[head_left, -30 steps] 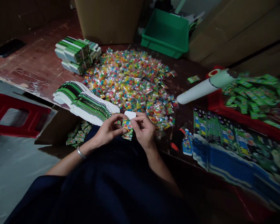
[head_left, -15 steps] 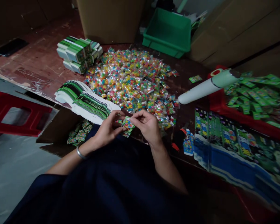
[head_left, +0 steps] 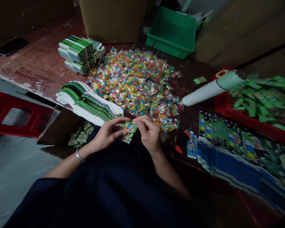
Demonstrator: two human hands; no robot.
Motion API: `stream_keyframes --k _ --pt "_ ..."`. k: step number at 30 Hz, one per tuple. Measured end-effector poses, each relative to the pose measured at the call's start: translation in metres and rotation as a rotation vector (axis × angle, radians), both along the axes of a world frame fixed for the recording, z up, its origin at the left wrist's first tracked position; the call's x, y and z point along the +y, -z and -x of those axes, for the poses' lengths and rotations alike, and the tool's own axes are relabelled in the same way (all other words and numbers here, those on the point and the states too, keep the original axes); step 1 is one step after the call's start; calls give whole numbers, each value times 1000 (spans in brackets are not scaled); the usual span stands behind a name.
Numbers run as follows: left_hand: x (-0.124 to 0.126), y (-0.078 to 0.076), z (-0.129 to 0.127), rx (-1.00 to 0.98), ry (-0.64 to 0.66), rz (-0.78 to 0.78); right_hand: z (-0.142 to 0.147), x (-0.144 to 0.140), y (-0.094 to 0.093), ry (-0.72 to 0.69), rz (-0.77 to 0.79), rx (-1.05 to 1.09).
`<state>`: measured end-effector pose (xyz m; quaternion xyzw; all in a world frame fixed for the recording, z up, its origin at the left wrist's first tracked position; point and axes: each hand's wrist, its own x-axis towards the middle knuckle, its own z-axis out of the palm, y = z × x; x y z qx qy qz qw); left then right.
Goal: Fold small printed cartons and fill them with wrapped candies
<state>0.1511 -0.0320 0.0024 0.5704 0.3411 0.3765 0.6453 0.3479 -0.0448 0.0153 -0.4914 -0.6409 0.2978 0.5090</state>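
My left hand [head_left: 108, 134] and my right hand [head_left: 147, 131] both pinch a small green printed box [head_left: 129, 130] at the table's near edge, above my lap. The box is closed, with no white flap showing. Just beyond my hands lies a big heap of clear candy packets [head_left: 135, 82]. A fanned row of flat green box blanks [head_left: 90, 104] lies left of the heap, close to my left hand. A metal bangle sits on my left wrist.
Finished green boxes [head_left: 79, 53] are stacked at the far left. A green bin [head_left: 172, 31] stands behind the heap. A white roll [head_left: 210, 88] lies to the right, beside a red tray [head_left: 249, 118] of green packets. Printed sheets [head_left: 239, 142] lie near right. A carton [head_left: 58, 133] holds small boxes below left, by a red stool [head_left: 16, 114].
The box's white flap, up a second ago, has been folded in. My hands have stayed at the table edge, turning the box slightly.
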Motion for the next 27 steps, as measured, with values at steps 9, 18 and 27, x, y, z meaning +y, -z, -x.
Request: stream_keyframes --k 9,18,27 --pt "31 -50 116 733 187 -79 0 0 45 -215 45 -315" --pt "29 -24 105 443 47 -25 4 12 59 -411 -44 -550" --pt "20 17 13 -342 -47 570 -2 -11 30 4 -477 -380"
